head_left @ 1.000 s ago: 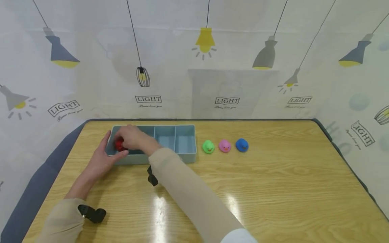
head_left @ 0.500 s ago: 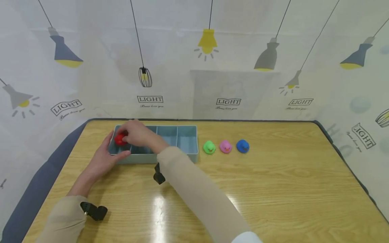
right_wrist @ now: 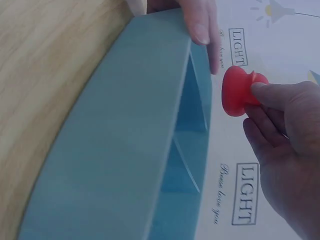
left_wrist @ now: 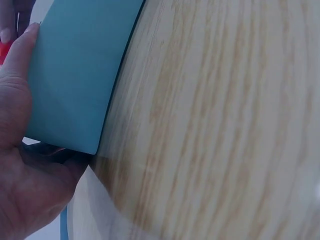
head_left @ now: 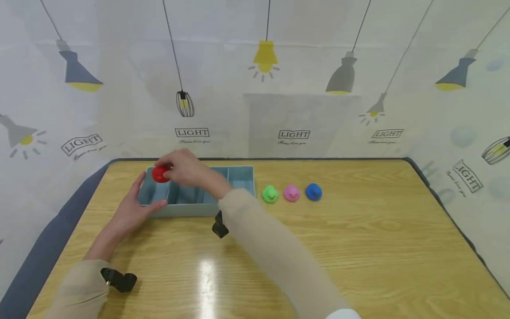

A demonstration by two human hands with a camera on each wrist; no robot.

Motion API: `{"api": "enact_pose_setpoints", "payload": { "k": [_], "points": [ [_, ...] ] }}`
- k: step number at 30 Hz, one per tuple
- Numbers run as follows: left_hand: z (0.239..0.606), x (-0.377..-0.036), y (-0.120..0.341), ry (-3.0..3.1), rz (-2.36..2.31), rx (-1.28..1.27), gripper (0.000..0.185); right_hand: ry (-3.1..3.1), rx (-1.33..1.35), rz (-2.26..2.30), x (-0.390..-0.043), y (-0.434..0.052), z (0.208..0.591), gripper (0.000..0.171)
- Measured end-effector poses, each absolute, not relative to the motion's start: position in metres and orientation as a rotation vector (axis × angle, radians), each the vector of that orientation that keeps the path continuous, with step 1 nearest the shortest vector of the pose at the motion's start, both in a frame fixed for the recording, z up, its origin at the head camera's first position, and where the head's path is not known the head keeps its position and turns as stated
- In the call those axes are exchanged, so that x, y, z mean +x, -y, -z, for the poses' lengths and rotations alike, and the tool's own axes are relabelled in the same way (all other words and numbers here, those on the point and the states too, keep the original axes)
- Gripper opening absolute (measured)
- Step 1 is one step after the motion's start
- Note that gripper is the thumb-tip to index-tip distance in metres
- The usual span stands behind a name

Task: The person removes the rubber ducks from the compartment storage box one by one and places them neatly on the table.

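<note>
The right hand [head_left: 185,168] is pinching the red duck [head_left: 160,174] in its fingers above the tray [head_left: 187,208], which the left hand [head_left: 133,208] is gripping; it looks light, soft and squeezable, best pinched at its sides.

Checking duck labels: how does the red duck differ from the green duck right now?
Colour: the red duck is red, the green duck bright green.
Support: the red duck is pinched in the right hand and held above the left end of the blue tray; the green duck sits on the table, untouched.
Place: the red duck is over the tray; the green duck stands just right of it, beside the pink duck.
Both are small toy ducks of similar size.
</note>
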State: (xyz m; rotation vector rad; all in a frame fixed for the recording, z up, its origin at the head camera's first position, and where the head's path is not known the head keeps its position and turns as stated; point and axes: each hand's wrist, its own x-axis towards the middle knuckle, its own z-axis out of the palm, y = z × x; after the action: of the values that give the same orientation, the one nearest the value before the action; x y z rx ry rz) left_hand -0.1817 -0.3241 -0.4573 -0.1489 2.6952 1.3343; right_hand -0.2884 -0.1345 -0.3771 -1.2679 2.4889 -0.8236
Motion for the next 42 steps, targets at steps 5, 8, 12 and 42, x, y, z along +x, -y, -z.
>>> {"api": "enact_pose_setpoints", "payload": {
  "k": [5, 8, 12, 42],
  "points": [
    [0.457, -0.181, 0.324, -2.690, -1.305, -0.180, 0.116, -2.513, -1.275, 0.897, -0.289, 0.108, 0.367, 0.032],
    [0.456, -0.181, 0.324, -2.695, -1.295, -0.189, 0.116, -2.530, -1.275, 0.896, -0.291, 0.091, 0.363, 0.031],
    [0.456, -0.181, 0.325, -2.710, -1.278, -0.192, 0.115, -2.525, -1.238, 0.929, -0.295, 0.069, 0.361, 0.030],
    [0.460, -0.186, 0.322, -2.725, -1.277, -0.144, 0.114, -2.722, -1.175, 1.038, -0.300, -0.105, 0.373, 0.030]
  ]
}}
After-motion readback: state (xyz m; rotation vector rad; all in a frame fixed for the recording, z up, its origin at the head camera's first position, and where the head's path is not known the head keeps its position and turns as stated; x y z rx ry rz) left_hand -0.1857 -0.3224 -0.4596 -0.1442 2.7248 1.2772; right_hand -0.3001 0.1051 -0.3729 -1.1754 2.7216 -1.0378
